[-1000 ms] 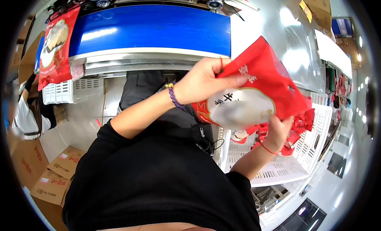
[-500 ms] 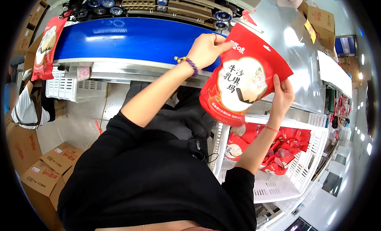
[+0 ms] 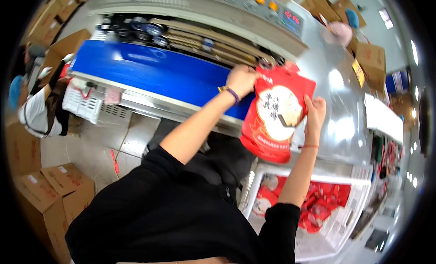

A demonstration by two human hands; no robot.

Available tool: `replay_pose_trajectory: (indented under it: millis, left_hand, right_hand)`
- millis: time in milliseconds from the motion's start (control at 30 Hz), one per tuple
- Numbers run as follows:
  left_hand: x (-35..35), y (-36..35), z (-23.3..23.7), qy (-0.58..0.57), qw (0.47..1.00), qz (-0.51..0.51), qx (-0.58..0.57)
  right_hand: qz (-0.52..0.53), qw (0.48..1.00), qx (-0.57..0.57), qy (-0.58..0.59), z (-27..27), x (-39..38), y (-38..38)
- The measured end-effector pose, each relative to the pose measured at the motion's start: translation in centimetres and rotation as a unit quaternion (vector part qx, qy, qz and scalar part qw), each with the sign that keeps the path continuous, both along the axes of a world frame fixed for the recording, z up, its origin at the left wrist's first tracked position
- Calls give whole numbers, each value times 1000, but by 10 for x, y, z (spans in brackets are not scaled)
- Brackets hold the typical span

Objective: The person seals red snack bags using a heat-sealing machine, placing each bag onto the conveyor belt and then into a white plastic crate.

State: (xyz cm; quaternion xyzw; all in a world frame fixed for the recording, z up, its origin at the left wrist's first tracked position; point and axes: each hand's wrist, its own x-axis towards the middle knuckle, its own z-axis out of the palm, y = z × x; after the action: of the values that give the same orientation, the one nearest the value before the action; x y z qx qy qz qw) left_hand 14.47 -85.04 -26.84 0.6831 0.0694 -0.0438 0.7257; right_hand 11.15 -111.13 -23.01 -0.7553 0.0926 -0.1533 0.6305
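A red printed snack bag [image 3: 274, 113] hangs upright between my two hands, its white label facing me. My left hand [image 3: 242, 80] pinches its upper left edge, over the blue conveyor belt [image 3: 150, 69]. Fingers of my right hand [image 3: 314, 115] are closed on the bag's right side, above the steel table [image 3: 338, 105]. The top edge of the bag reaches the right end of the sealing machine's rollers [image 3: 206, 44]. Below my right forearm stands a white plastic crate [image 3: 313, 250] with several similar red bags [image 3: 318, 207] in it.
The machine's control panel [image 3: 268, 7] has orange knobs and a red display. At the left, a co-worker [image 3: 38, 109] in a blue cap stands by the belt's end, near a white basket [image 3: 81, 103]. Cardboard boxes [image 3: 54, 191] are stacked on the floor at lower left.
Both hands have brought the bag's top to the machine's rollers. My view has tilted up, showing the control panel. The red bag at the belt's left end has left its place there.
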Motion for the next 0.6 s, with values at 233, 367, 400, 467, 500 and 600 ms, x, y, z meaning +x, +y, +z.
replay_pose_trajectory:
  millis: [233, 367, 400, 467, 500, 600]
  left_hand:
    - [-39, 44, 77, -37, 985, 7, 169]
    - [-79, 70, 111, -115, 942, 76, 307]
    - [-91, 82, 121, -171, 906, 144, 359]
    - [-121, 83, 147, -250, 899, 196, 303]
    - [-138, 80, 166, -281, 911, 182, 241]
    - [-173, 56, 183, -363, 913, 74, 172]
  right_hand:
    - [65, 994, 83, 13, 15, 9, 14]
    - [79, 993, 88, 24, 37, -3, 29]
    - [69, 994, 69, 43, 51, -14, 44]
    - [111, 993, 18, -48, 56, -52, 39]
    - [104, 994, -5, -14, 52, -75, 24]
    - [141, 975, 10, 170, 35, -168, -59]
